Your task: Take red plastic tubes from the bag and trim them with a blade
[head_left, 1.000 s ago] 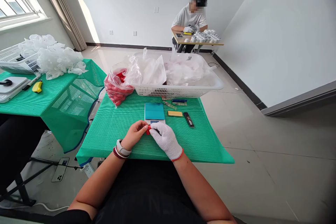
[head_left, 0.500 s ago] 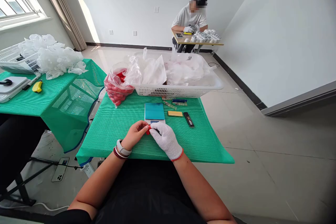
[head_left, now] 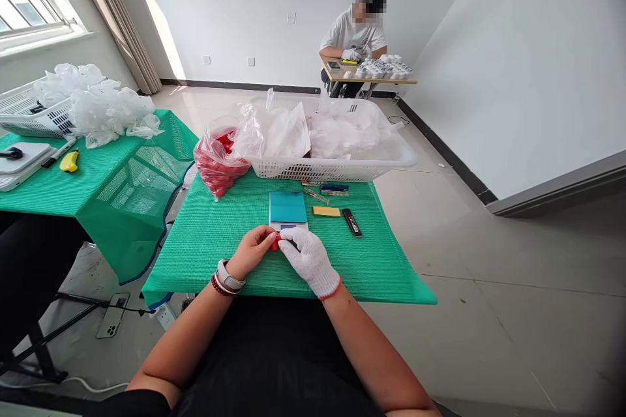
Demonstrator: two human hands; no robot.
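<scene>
Pinching small red piece [head_left: 276,243] between bare left hand [head_left: 253,249] and gloved right hand [head_left: 308,256], both closed on it, lower centre, resting on green surface [head_left: 210,234], just below blue scale [head_left: 287,209].

table, green mesh cover [head_left: 210,234] | scale [head_left: 287,210] | white basket [head_left: 337,169] | red bag [head_left: 215,166]

Bare green cloth [head_left: 205,234] left of scale [head_left: 287,208]

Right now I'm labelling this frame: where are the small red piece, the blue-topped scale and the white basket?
small red piece [head_left: 276,244], head view, visible edge.
blue-topped scale [head_left: 287,207], head view, platform.
white basket [head_left: 332,171], head view, front wall.
</scene>
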